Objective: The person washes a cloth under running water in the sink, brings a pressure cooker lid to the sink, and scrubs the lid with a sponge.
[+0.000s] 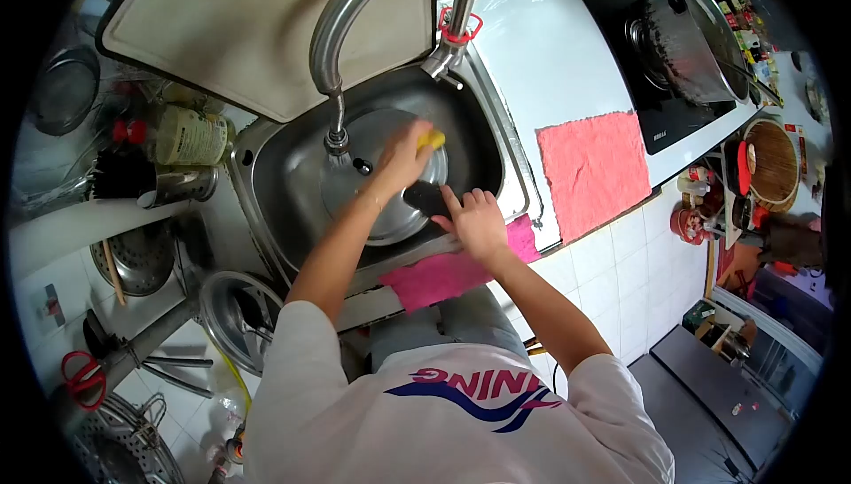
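Over the steel sink (275, 209), my left hand (404, 160) is closed on a yellow sponge (432, 139). A round metal lid or pan (390, 234) lies in the basin beneath it. My right hand (477, 225) grips a dark, black piece (427, 199) at the right side of that round item; it looks like a handle, though its exact shape is partly covered by my fingers. The curved faucet (328, 45) hangs over the basin, with its spout end left of my left hand.
A pink cloth (443, 277) lies on the sink's front edge, a coral cloth (594, 172) on the right counter. Beyond it a pot (696, 45) stands on the black stove (660, 121). A large board (257, 23) leans behind the sink; a bottle (191, 136) stands left.
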Motion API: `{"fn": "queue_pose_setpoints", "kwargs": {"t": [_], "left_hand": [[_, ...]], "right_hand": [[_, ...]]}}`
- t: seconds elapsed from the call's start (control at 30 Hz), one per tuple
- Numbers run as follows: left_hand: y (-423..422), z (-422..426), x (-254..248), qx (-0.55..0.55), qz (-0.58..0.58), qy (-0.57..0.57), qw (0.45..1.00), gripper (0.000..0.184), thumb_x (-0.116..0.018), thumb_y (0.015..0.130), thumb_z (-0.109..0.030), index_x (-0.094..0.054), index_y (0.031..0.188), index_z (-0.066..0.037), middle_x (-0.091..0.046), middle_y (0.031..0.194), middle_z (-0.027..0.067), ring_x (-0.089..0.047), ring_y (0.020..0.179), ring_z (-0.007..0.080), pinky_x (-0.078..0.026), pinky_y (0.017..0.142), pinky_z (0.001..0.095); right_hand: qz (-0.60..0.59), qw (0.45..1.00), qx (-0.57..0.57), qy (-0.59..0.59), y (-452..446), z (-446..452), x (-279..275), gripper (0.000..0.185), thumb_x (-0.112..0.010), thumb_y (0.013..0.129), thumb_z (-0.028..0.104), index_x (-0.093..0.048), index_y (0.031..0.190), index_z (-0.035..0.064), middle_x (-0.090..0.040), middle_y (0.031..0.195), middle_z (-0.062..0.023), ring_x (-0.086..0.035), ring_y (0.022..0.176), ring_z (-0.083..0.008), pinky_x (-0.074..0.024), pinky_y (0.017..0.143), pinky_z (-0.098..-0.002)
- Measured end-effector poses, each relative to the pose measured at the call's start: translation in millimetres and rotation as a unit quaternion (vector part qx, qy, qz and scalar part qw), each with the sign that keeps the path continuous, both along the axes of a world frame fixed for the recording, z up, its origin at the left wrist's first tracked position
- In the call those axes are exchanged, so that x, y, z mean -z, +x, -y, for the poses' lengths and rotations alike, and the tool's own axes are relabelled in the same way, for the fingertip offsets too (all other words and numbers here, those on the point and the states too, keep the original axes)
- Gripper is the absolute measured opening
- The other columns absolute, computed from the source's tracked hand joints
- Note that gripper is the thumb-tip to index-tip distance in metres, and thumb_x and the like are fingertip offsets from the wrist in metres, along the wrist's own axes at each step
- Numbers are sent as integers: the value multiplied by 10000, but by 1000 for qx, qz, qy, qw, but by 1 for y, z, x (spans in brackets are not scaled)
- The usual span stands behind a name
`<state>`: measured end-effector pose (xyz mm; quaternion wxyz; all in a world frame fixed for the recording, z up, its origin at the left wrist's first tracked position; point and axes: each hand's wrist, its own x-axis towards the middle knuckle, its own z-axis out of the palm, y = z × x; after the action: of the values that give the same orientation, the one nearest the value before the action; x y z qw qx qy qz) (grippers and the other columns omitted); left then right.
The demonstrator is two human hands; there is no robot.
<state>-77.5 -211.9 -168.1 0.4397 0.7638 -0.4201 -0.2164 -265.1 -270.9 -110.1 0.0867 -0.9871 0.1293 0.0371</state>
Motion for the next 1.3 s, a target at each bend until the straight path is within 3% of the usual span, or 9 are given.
{"fn": "queue_pose_setpoints", "kwargs": {"t": [0.1, 0.37, 0.43, 0.53, 0.7, 0.73, 0.97, 1.17, 1.3], "left_hand": [[-18, -15, -18, 179, 159, 0, 971, 191, -539, 854, -128, -607, 999, -25, -569, 1171, 160, -523, 1116, 313, -419, 936, 364], [22, 23, 4, 20, 223, 113, 968, 131, -527, 815, -93, -608, 901, -35, -560, 1063, 124, -516, 1020, 323, -440, 866, 407], [-6, 14, -9, 96, 137, 98, 981, 138, -538, 797, -86, -609, 903, -33, -572, 1031, 117, -516, 1013, 322, -425, 885, 407], [-22, -6, -19, 155, 249, -30, 956, 119, -540, 792, -88, -608, 876, -39, -570, 1014, 121, -521, 997, 319, -423, 882, 409], [22, 27, 4, 8, 264, 66, 962, 127, -514, 795, -132, -608, 805, -48, -594, 964, 110, -540, 973, 283, -421, 854, 409], [18, 25, 1, 38, 236, 137, 961, 139, -520, 805, -97, -618, 889, -47, -569, 1111, 113, -491, 1103, 298, -401, 918, 409], [-31, -27, -23, 151, 204, -5, 967, 190, -508, 828, -111, -616, 961, -31, -566, 1119, 127, -489, 1108, 284, -372, 961, 431], [10, 4, 14, -89, 248, 103, 959, 335, -464, 864, -81, -536, 1186, -21, -514, 1247, 132, -435, 1213, 291, -275, 1063, 457], [-40, -43, -16, -13, 200, 53, 978, 365, -451, 866, -82, -516, 1217, -4, -481, 1308, 143, -373, 1287, 282, -243, 1077, 489]], "right_hand": [[13, 1000, 2, -14, 2, -1, -2, 534, -524, 844, 477, -557, 1200, 80, -581, 737, -73, -535, 752, -222, -403, 699, -328], [0, 1000, 25, 3, -1, -4, 2, 533, -551, 828, 477, -544, 1206, 101, -577, 717, -89, -547, 722, -235, -423, 687, -336], [4, 1000, 25, -2, 2, -4, 0, 531, -550, 828, 478, -544, 1204, 104, -579, 716, -89, -548, 719, -235, -423, 683, -336], [-12, 1000, 21, -1, 0, -6, -2, 532, -524, 839, 483, -549, 1203, 96, -579, 721, -78, -544, 737, -224, -408, 681, -330], [12, 999, 32, -14, 1, -5, -1, 531, -546, 825, 489, -556, 1179, 93, -584, 709, -89, -547, 725, -230, -421, 691, -337], [9, 999, 29, -15, -2, -6, -1, 531, -546, 825, 489, -556, 1179, 93, -584, 709, -89, -547, 725, -230, -421, 691, -337], [15, 999, 43, 4, 1, -8, -2, 516, -573, 811, 468, -561, 1147, 76, -595, 724, -90, -547, 744, -233, -421, 709, -336], [10, 999, 33, -3, 2, -7, -1, 540, -561, 815, 473, -546, 1172, 68, -599, 754, -76, -545, 781, -218, -401, 718, -330], [24, 999, 29, -10, 4, -7, 2, 541, -563, 809, 482, -548, 1157, 68, -600, 775, -70, -549, 788, -218, -408, 717, -333]]}}
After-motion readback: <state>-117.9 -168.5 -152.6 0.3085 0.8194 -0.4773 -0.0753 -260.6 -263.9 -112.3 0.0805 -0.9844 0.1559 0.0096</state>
